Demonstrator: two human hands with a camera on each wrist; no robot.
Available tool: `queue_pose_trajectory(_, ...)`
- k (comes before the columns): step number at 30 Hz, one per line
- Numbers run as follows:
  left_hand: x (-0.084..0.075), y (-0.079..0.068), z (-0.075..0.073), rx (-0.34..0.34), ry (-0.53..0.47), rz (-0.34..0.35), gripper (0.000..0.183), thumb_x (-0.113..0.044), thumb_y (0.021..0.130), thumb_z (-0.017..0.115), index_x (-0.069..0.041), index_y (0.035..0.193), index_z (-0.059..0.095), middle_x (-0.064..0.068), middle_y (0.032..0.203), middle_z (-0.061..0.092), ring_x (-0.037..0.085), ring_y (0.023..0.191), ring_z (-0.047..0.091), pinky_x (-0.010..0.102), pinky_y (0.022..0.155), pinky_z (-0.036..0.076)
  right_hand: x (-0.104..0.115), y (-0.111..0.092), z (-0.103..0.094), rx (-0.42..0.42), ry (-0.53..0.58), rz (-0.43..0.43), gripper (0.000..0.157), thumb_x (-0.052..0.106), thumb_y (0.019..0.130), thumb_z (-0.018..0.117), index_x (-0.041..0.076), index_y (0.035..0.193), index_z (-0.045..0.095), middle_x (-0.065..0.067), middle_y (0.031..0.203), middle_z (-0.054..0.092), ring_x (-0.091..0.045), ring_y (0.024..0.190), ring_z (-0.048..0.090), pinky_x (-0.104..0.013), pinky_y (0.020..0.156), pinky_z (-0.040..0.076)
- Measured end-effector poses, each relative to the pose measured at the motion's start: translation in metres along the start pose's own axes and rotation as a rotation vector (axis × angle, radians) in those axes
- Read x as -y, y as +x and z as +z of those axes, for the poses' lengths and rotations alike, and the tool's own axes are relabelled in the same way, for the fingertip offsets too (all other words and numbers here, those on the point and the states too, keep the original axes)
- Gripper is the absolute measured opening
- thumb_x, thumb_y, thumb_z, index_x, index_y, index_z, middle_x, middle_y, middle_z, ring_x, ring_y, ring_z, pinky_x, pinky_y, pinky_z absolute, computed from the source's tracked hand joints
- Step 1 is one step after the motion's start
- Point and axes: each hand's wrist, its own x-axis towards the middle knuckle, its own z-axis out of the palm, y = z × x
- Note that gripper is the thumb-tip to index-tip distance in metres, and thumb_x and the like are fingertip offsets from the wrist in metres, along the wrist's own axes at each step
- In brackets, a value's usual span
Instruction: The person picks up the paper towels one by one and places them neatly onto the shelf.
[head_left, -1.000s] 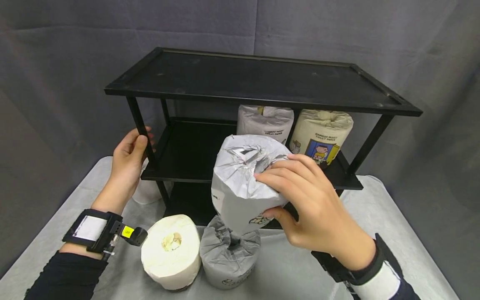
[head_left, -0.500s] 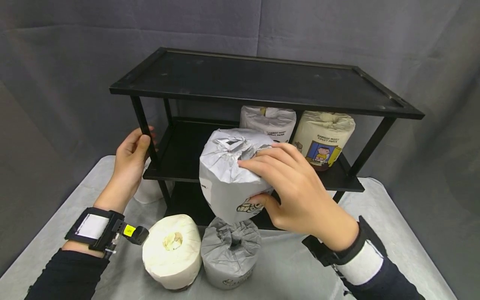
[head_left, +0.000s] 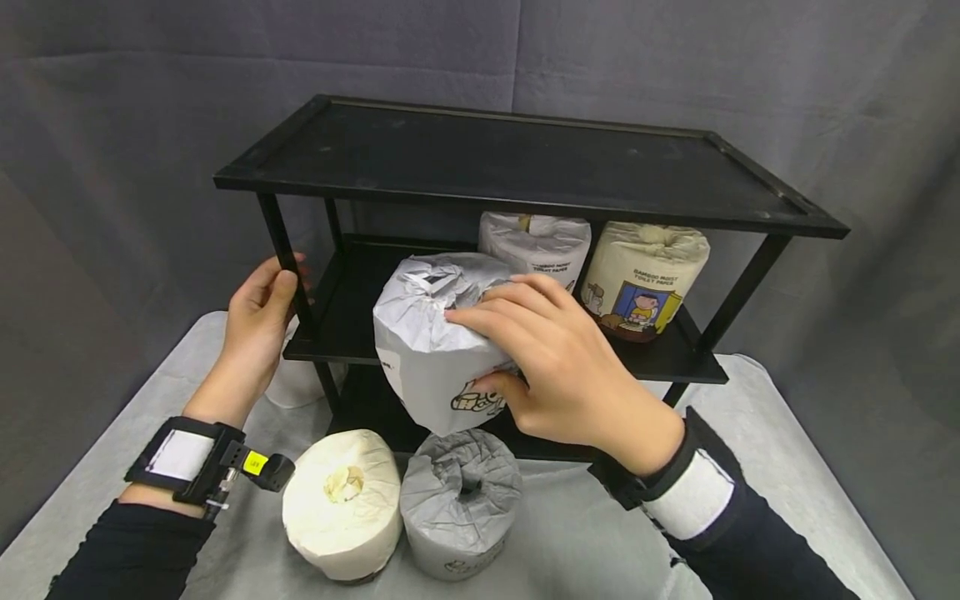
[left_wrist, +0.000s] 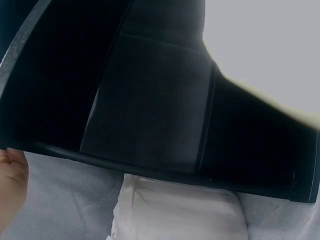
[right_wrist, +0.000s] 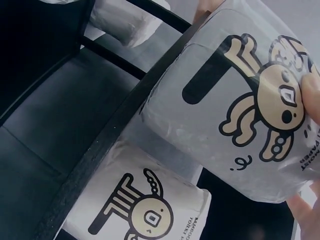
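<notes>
A white-wrapped toilet paper roll (head_left: pixel 427 367) hangs tilted in front of the rack's middle shelf, lifted above the rolls on the table. My right hand (head_left: pixel 551 358) grips its right side, fingers over the top by the core hole and thumb against the front. In the right wrist view, a cartoon dog shows on the held roll (right_wrist: pixel 200 115), and some fingers (right_wrist: pixel 311 97) sit at the frame's edge. My left hand (head_left: pixel 257 312) holds the front left post of the black rack (head_left: pixel 510 167). In the left wrist view, only part of that hand (left_wrist: pixel 12 182) appears.
On the middle shelf's right side stand a white-wrapped roll (head_left: pixel 536 242) and a cream-wrapped one (head_left: pixel 645 279). In front, a cream roll (head_left: pixel 345 508) and a grey-looking roll (head_left: pixel 461 517) stand side by side on the white-covered table (head_left: pixel 585 533). Another white roll (head_left: pixel 296 385) is partly hidden behind the left post.
My right hand has carried the toilet paper roll left and slightly up, across the front of the middle shelf. My left hand keeps its grip on the post.
</notes>
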Motion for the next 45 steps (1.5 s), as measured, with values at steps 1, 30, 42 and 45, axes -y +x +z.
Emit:
queue_pose_trajectory(1, 0.0, 0.0, 0.0, 0.001, 0.003, -0.001, 0.02, -0.022, 0.09, 0.056, -0.015, 0.108, 0.063, -0.009, 0.095, 0.06, 0.007, 0.09, 0.054, 0.01, 0.081, 0.049, 0.0, 0.001, 0.001, 0.004, -0.002, -0.002, 0.056, 0.018, 0.068, 0.079, 0.008, 0.12, 0.061, -0.008, 0.105, 0.07, -0.021, 0.106, 0.057, -0.04, 0.103, 0.04)
queue_pose_trajectory(30, -0.001, -0.004, -0.001, 0.003, 0.038, -0.039, 0.019, -0.025, 0.09, 0.054, -0.019, 0.107, 0.061, -0.009, 0.096, 0.059, 0.009, 0.092, 0.053, 0.01, 0.084, 0.044, 0.001, 0.031, 0.017, 0.11, -0.104, 0.092, 0.066, 0.019, 0.074, 0.075, 0.007, 0.134, 0.049, -0.007, 0.125, 0.063, -0.021, 0.118, 0.05, -0.042, 0.098, 0.043)
queue_pose_trajectory(42, -0.002, -0.001, 0.002, -0.004, -0.005, -0.005, 0.017, -0.022, 0.09, 0.054, -0.018, 0.104, 0.063, -0.009, 0.093, 0.059, 0.011, 0.09, 0.052, 0.012, 0.08, 0.047, 0.007, 0.036, 0.016, 0.005, -0.188, 0.229, 0.058, 0.03, 0.072, 0.077, 0.007, 0.12, 0.056, -0.008, 0.113, 0.065, -0.023, 0.105, 0.057, -0.042, 0.088, 0.05)
queue_pose_trajectory(45, -0.002, -0.001, 0.002, 0.0, -0.023, -0.005, 0.016, -0.022, 0.09, 0.055, -0.018, 0.103, 0.063, -0.008, 0.092, 0.06, 0.011, 0.09, 0.052, 0.012, 0.08, 0.048, 0.007, 0.037, 0.018, -0.001, -0.194, 0.237, 0.052, 0.032, 0.072, 0.078, 0.007, 0.113, 0.058, -0.006, 0.107, 0.066, -0.022, 0.098, 0.058, -0.041, 0.082, 0.052)
